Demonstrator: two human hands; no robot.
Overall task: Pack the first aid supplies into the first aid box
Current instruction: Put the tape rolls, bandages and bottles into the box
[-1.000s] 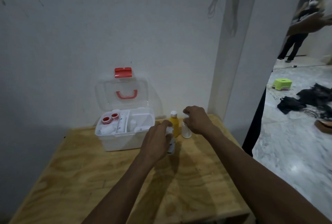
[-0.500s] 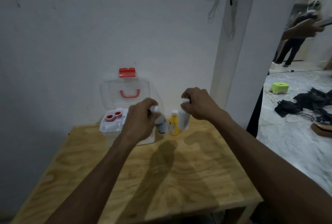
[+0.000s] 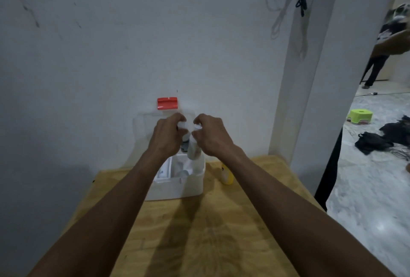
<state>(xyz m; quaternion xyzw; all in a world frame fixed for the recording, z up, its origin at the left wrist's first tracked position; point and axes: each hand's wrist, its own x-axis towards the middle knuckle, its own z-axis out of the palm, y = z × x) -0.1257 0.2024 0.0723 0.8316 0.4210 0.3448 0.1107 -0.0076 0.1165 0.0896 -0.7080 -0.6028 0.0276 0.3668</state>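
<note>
Hands, left (image 3: 167, 137) and right (image 3: 210, 135), fingers clamped on small bottles above open first aid box (image 3: 177, 185); contents blurred.

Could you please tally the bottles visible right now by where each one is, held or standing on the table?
Held in the left hand: 1 bottle
Held in the right hand: 1 bottle
Standing on the table: 1 yellow bottle
Total: 3

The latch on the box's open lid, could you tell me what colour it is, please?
Red; the latch shows clearly in the head view.
</note>
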